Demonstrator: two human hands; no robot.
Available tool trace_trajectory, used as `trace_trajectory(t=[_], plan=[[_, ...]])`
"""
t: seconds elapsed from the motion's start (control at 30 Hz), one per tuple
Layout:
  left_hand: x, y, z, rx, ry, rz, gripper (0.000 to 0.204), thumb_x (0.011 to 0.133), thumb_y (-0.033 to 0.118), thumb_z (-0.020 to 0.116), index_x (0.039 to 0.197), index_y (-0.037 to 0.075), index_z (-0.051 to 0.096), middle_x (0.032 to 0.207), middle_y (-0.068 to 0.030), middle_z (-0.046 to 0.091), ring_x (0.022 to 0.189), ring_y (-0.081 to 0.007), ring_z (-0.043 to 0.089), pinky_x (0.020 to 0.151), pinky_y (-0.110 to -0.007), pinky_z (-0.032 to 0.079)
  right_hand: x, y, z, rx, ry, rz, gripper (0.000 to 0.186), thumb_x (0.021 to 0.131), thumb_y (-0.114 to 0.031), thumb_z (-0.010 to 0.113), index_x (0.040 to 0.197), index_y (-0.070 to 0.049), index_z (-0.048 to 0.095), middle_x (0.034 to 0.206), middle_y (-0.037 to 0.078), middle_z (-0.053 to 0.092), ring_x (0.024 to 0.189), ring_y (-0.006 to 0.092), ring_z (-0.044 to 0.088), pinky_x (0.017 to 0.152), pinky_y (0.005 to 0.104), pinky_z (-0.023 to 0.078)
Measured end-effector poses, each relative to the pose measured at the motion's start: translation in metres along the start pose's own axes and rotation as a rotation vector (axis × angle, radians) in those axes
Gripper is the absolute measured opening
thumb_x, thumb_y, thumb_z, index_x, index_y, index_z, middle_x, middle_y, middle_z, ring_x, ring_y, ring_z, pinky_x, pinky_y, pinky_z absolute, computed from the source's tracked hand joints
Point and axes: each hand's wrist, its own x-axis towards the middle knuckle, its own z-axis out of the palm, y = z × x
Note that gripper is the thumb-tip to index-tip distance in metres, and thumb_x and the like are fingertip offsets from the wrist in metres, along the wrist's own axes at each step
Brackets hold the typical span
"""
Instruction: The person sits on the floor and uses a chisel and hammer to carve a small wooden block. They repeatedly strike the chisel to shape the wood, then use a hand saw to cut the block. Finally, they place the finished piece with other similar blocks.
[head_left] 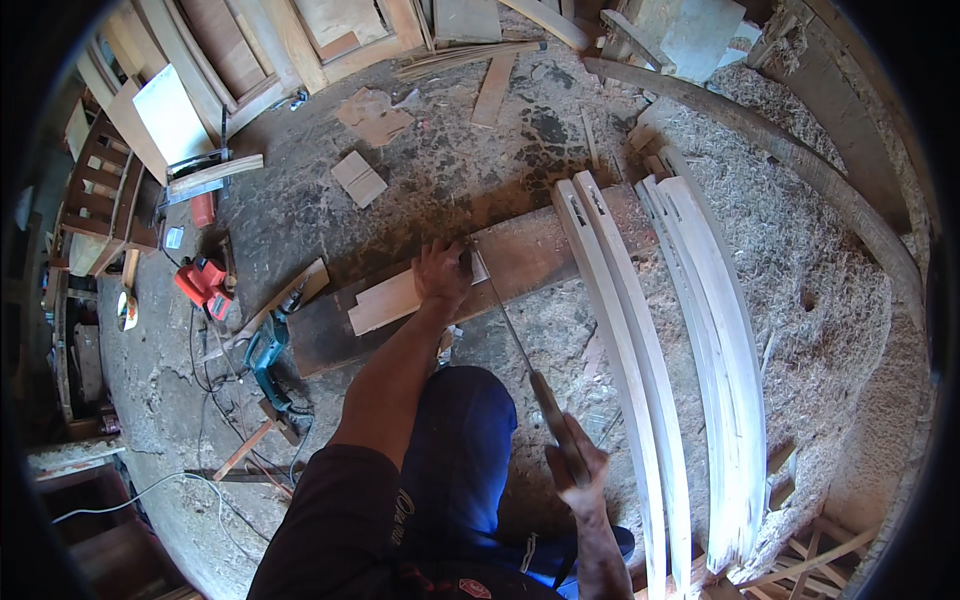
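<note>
My left hand presses down on a pale wooden board near its right end, fingers bent over it. The board lies on a wide brown plank on the floor. My right hand is closed around the wooden handle of a handsaw. The saw's thin blade, seen nearly edge-on, slants up and left to the board's right end, close beside my left fingers. Whether its teeth are in the wood cannot be made out.
Long pale curved timbers stand to the right, crossing the plank's right end. A teal power tool, a red power tool and cables lie at left. Wooden frames lean at the back. Shavings cover the floor at right.
</note>
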Motion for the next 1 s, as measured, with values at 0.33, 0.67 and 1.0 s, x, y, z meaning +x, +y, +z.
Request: trace_trajectory(t=[0.33,0.67,1.0], plan=[[-0.004,-0.003,0.003,-0.032,0.098,0.057,0.017,0.090,0.029,0.068,0.104,0.023,0.074,0.110,-0.0029,0.065,0.110,-0.0270,0.060,0.093,-0.046,0.045,0.062,0.003,0.042,0.052,0.064,0.005,0.055,0.085,-0.003,0.077,0.137,0.000,0.059,0.082,0.014,0.072,0.060,0.0181,0.067,0.055,0.0321,0.051],[-0.005,-0.008,0.011,-0.102,0.148,0.108,0.022,0.087,0.025,0.069,0.108,0.020,0.073,0.107,-0.0047,0.065,0.109,-0.0286,0.059,0.091,-0.045,0.046,-0.067,-0.002,-0.027,-0.186,0.080,-0.259,0.053,0.081,-0.004,0.074,0.132,0.006,0.061,0.092,0.020,0.075,0.063,0.0291,0.072,0.056,0.0362,0.057],[0.001,0.003,-0.001,-0.001,0.087,0.061,0.022,0.088,0.024,0.068,0.109,0.021,0.074,0.108,-0.0058,0.066,0.111,-0.0287,0.060,0.092,-0.046,0.046,0.042,0.020,0.048,-0.049,0.054,0.023,0.052,0.085,-0.007,0.073,0.135,0.001,0.060,0.083,0.018,0.073,0.061,0.0272,0.070,0.058,0.0378,0.056]])
